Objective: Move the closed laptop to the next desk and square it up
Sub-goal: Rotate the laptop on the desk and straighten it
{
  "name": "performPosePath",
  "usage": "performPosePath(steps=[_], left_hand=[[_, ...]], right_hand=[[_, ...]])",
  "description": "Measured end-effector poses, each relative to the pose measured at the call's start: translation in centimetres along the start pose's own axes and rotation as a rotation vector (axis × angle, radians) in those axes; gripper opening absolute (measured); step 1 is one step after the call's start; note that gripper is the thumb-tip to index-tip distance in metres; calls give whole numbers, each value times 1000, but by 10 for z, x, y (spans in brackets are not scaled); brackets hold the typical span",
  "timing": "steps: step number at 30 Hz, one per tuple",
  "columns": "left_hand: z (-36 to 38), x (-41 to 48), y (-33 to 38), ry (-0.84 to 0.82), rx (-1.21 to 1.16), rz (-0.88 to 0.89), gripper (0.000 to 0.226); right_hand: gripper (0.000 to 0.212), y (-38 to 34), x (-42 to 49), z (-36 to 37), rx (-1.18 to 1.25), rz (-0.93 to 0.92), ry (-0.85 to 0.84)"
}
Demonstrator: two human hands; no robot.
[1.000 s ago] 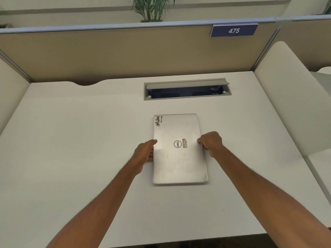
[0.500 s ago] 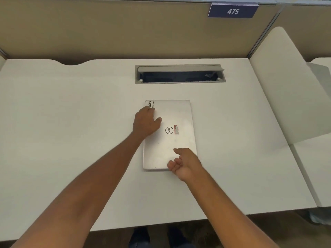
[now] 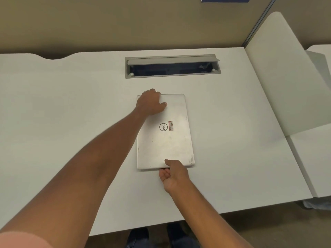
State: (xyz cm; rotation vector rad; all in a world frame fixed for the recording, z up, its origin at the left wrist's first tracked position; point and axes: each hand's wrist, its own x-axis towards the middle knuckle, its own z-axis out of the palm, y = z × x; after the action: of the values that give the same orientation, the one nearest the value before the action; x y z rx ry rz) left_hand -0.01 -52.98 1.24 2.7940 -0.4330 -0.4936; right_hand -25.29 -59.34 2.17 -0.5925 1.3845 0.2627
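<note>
A closed silver laptop (image 3: 170, 140) lies flat on the white desk (image 3: 71, 122), its long side running away from me. My left hand (image 3: 150, 102) rests on its far left corner, fingers curled over the far edge and thumb on the lid. My right hand (image 3: 172, 173) holds the near edge, thumb on top and fingers tucked beneath. The sticker at the far left corner is hidden under my left hand.
An open grey cable tray (image 3: 172, 66) is set into the desk behind the laptop. A tan partition wall (image 3: 125, 24) backs the desk. A white side divider (image 3: 279, 77) separates a neighbouring desk (image 3: 311, 158) on the right. My feet (image 3: 161, 237) show below the front edge.
My hands left the laptop's long sides. The left hand went to the far left corner and over the far edge; the right came to the near edge and closed on it.
</note>
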Motion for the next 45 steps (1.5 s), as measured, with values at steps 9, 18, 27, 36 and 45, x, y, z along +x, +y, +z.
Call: performPosePath(steps=[9,18,27,36,45], left_hand=[[2,26,7,-68,-16,10,65],[-8,31,2,-74,-79,-43,54],[-26,1,-30,-23,-261,-191,39],[-27,-84,-51,40,-695,-436,37],[0,-146,-59,147,-900,-557,20]], right_hand=[[22,3,10,0,45,-22,76],[13,9,19,-14,39,-55,113],[13,-28,34,-48,-93,-274,143],[13,-117,57,-61,-364,-520,141],[24,-176,79,-44,-647,-645,50]])
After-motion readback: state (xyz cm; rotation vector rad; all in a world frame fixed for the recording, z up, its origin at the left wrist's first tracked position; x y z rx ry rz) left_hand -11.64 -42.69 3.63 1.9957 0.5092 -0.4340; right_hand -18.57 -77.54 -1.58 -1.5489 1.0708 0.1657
